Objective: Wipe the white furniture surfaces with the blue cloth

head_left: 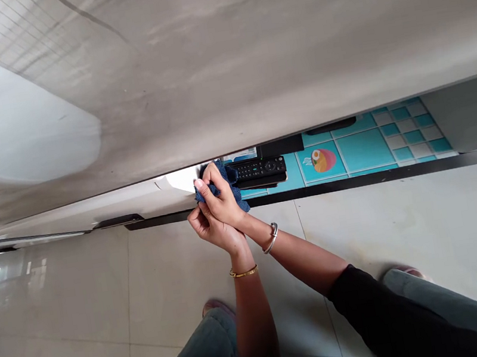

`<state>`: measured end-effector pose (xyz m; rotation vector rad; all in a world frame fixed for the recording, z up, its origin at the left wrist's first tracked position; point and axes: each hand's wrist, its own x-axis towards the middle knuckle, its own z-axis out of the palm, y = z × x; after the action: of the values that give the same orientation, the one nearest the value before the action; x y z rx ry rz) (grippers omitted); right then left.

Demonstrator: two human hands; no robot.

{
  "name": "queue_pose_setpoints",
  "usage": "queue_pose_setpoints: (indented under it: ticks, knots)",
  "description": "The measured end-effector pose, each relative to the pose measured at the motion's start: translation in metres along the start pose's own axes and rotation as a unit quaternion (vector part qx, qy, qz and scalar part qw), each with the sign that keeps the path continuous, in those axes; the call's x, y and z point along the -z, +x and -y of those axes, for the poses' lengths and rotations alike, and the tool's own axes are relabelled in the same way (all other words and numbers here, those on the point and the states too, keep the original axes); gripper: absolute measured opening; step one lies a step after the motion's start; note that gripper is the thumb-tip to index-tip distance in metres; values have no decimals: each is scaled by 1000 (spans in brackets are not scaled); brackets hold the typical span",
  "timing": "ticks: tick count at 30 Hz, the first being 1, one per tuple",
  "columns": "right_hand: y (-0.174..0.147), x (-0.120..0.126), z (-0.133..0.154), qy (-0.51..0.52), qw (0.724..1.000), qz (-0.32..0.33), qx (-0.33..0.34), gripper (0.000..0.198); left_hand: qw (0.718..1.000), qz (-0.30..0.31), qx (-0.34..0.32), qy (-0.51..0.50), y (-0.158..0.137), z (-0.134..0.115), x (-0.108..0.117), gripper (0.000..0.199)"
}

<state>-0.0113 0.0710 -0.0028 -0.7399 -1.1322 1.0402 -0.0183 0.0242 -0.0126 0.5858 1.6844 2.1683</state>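
shelf (pixel 378 176) covered by teal patterned liner (pixel 361 150), black remote control (pixel 261 167) laid toward nine o'clock, dark object (pixel 332 125) set near twelve

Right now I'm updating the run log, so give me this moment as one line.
right hand: gripping bunched blue cloth | left hand: curled, overlapping right hand, hold unclear | nearby: black remote, teal-patterned liner

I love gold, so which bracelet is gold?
The gold bracelet is the one on the left wrist. The other, the silver bracelet, is on the right wrist.
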Motion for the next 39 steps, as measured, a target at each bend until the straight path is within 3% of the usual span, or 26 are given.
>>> queue_pose_setpoints:
  ticks: [6,12,16,23,32,39]
  knots:
    - [-10,17,-11,27,997,17,-77,31,999,14,33,1,-10,9,0,35]
    - [16,9,30,122,991,17,-51,33,996,68,-19,-50,-8,-30,-12,36]
    - [19,-4,30,108,993,7,-49,37,995,67,-29,-64,-1,-41,-13,30]
    - [2,-5,16,23,999,6,-43,34,999,45,-14,-19,3,-16,0,22]
    - [0,-2,6,-41,999,15,32,29,1000,9,-19,-4,10,7,6,27]
    - [-7,9,-4,3,1000,19,-19,27,1000,13,-1,-8,-3,11,2,28]
